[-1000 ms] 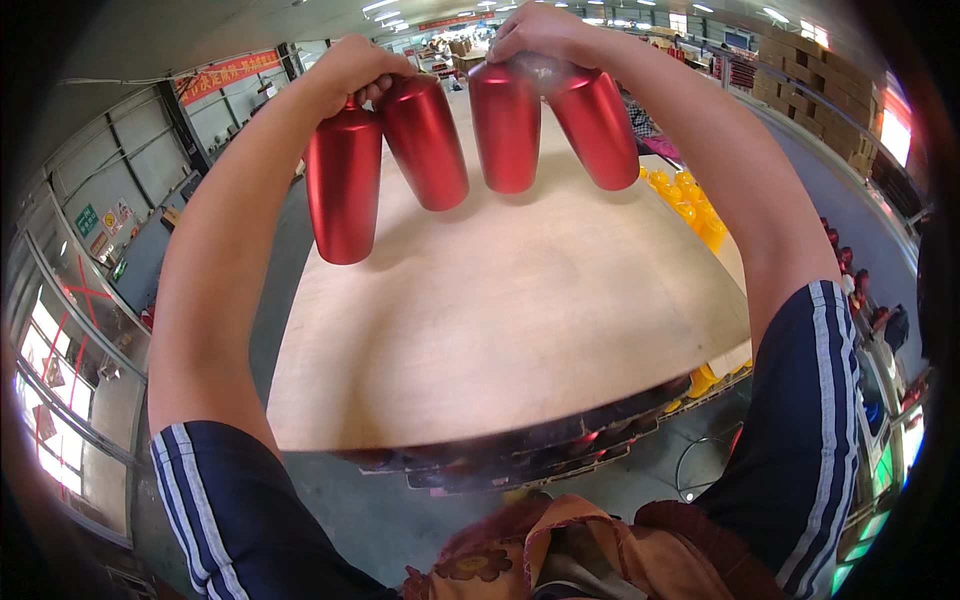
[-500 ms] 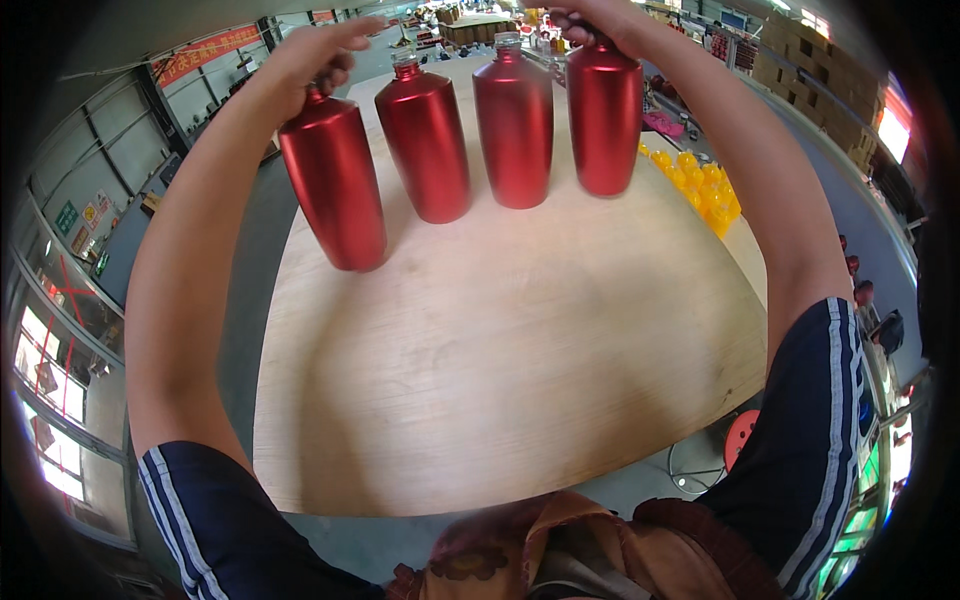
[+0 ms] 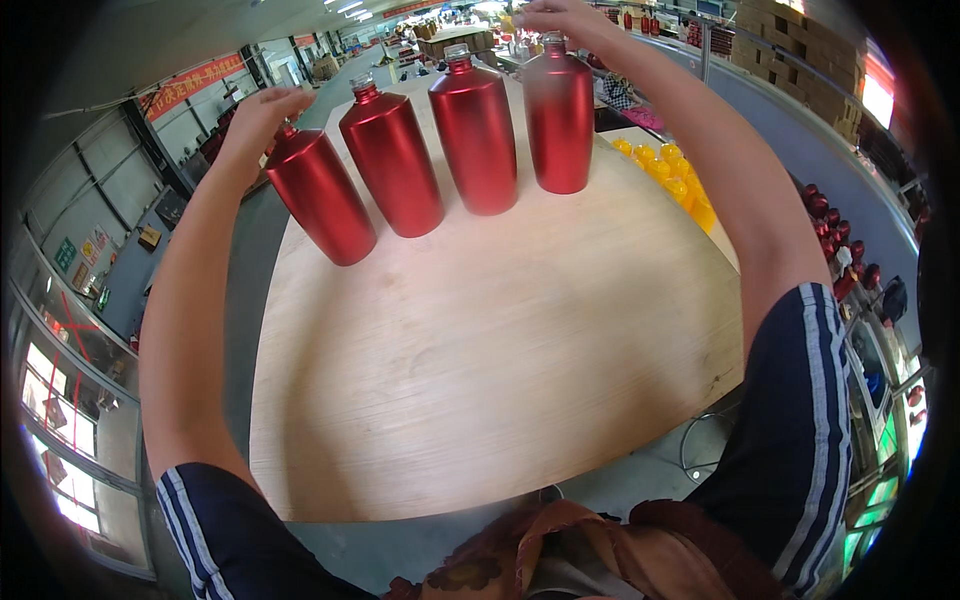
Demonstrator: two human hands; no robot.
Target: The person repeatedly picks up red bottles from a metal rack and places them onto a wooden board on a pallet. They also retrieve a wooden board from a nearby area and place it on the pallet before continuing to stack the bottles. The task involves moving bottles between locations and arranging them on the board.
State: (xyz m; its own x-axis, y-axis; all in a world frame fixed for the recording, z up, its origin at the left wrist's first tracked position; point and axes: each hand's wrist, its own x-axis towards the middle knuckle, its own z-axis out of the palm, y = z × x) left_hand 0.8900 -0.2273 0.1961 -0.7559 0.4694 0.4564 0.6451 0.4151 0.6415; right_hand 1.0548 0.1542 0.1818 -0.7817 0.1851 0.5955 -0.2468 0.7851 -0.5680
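Observation:
Four... several glossy red bottles with clear glass necks stand in a slanting row at the far side of the wooden table (image 3: 480,380). My left hand (image 3: 268,112) is at the neck of the leftmost red bottle (image 3: 322,200), its fingers closed about the top; the hand partly hides that neck. To its right stand a second red bottle (image 3: 392,165) and a third red bottle (image 3: 475,140), both untouched. My right hand (image 3: 560,18) is raised over the rightmost red bottle (image 3: 560,125), apart from its bare neck, with fingers stretched out to the left.
Yellow bulb-like pieces (image 3: 670,170) stand in a group beyond the table's right edge. Farther right are several dark red rounded pieces (image 3: 830,230). Stacked cartons (image 3: 800,50) rise at the back right. A stool's metal ring (image 3: 692,450) shows below the table's near right edge.
My right hand has let go of the rightmost bottle's neck and lifted off. The leftmost bottle has come closer to the row under my left hand. The whole view has shifted slightly.

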